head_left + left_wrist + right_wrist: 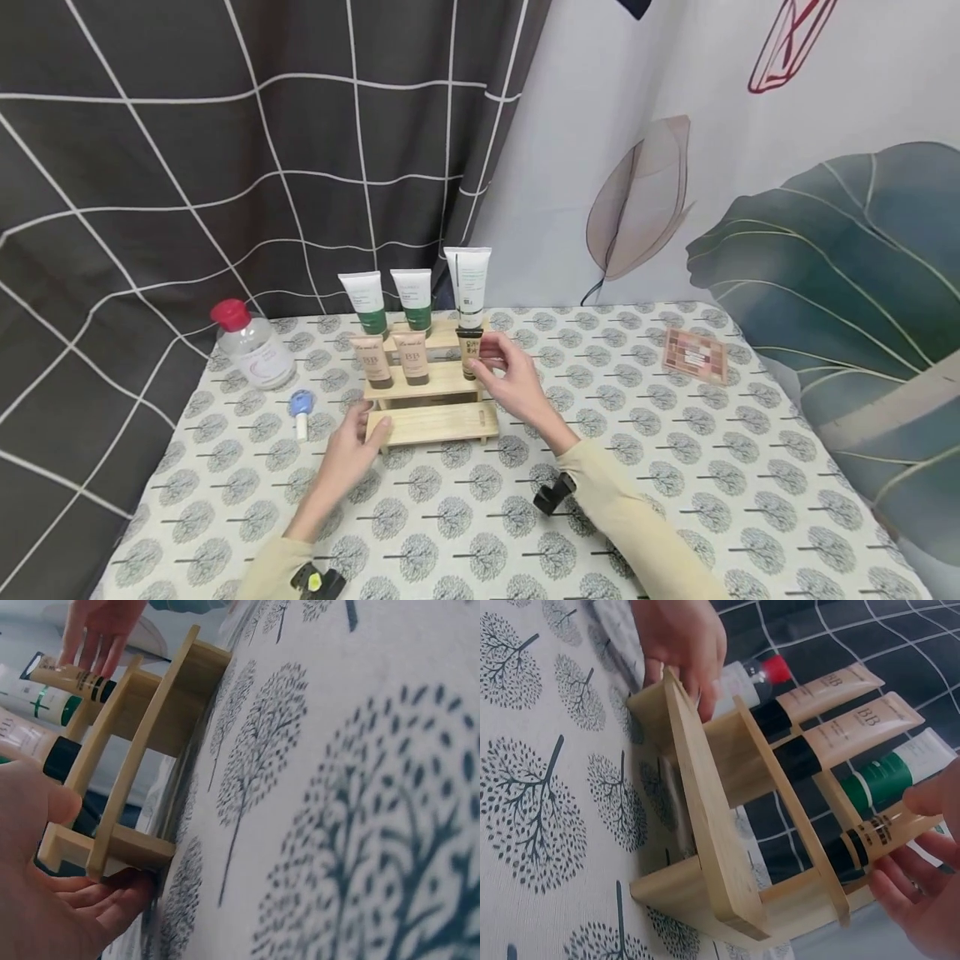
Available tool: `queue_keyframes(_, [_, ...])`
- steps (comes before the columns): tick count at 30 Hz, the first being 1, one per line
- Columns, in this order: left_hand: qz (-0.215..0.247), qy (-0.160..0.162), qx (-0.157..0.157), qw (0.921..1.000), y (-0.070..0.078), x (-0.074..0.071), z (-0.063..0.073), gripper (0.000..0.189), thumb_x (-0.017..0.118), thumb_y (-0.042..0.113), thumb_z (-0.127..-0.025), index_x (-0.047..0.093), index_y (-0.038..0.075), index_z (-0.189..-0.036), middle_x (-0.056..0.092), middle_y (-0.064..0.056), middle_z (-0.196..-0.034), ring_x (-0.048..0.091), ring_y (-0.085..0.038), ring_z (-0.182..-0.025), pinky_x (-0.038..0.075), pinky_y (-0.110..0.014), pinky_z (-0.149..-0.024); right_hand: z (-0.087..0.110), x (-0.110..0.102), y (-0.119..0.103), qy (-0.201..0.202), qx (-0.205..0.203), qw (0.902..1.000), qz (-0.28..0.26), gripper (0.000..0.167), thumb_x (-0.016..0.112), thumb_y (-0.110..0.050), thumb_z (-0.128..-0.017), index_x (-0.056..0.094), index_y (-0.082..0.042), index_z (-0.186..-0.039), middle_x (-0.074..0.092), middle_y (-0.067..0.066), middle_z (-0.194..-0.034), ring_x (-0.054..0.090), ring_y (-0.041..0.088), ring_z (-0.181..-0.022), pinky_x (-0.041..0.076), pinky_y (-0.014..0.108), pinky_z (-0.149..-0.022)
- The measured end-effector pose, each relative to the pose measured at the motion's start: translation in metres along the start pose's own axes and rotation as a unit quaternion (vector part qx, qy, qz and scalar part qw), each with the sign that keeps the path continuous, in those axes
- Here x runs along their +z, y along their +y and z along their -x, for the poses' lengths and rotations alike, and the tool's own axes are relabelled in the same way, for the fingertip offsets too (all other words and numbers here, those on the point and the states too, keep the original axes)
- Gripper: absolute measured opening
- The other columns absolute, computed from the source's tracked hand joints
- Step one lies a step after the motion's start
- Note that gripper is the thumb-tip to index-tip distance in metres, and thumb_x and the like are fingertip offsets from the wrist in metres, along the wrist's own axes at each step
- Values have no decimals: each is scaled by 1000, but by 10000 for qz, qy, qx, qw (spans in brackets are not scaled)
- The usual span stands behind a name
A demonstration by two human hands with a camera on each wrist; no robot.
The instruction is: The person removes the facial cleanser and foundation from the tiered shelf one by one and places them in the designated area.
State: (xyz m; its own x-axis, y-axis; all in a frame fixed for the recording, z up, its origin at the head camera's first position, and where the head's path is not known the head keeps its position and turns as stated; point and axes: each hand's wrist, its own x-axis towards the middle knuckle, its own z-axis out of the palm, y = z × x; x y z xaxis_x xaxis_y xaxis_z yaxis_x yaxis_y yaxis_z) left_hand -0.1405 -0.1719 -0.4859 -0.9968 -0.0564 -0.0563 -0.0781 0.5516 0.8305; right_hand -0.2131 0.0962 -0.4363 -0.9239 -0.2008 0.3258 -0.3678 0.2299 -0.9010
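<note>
A three-step wooden display rack [435,423] stands on the cloth, and its lowest step is bare. My left hand [347,450] grips the rack's left end, thumb over the top and fingers around the side. On the middle step's right end is a small tan tube [470,348] with a black cap, cap down; my right hand [513,382] pinches it between thumb and fingers. Two pinkish BB cream tubes [855,726] stand on the same step, left of it. The top step carries two white-and-green tubes [412,293] and a taller white tube [470,283].
Left of the rack sit a clear bottle [258,354] with a red cap and a small blue-and-white object [302,408]. An eyeshadow palette [695,356] lies far right on the tree-print tablecloth [480,517]. A dark grid curtain [300,133] hangs behind.
</note>
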Motion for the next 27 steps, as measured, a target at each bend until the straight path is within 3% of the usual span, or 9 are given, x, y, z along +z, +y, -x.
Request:
queue_keyframes(5, [31, -4, -50, 10000, -3, 1, 2, 62, 55, 30, -105, 34, -5, -151, 58, -31, -136, 64, -43, -119, 57, -53, -100, -3, 7, 0, 77, 88, 9999, -34, 30, 71, -6, -92, 62, 1, -120, 71, 21, -113, 72, 34, -104, 62, 38, -92])
queue_keyframes(11, [-23, -80, -68, 9999, -4, 2, 1, 53, 53, 27, -105, 41, -4, -147, 58, -31, -137, 61, -45, -124, 53, -56, -105, -1, 5, 0, 97, 120, 9996, -232, 28, 71, -3, -92, 62, 2, -118, 70, 22, -115, 70, 34, -107, 60, 34, -97])
queue_keyframes(20, [34, -71, -19, 10000, -3, 0, -1, 51, 52, 26, -106, 41, -2, -147, 57, -29, -139, 59, -45, -126, 49, -58, -108, 1, -15, -1, 282, 75, 9990, -330, 30, 68, -2, -94, 60, 5, -122, 67, 23, -116, 68, 34, -108, 58, 27, -98])
queue_keyframes(27, [31, -110, -170, 9998, -5, 2, 1, 51, 52, 27, -106, 41, -2, -147, 57, -29, -140, 59, -45, -127, 48, -59, -109, 7, -31, 5, 422, 154, 9988, -181, 28, 69, -3, -94, 61, 7, -119, 67, 24, -114, 68, 31, -104, 60, 23, -93])
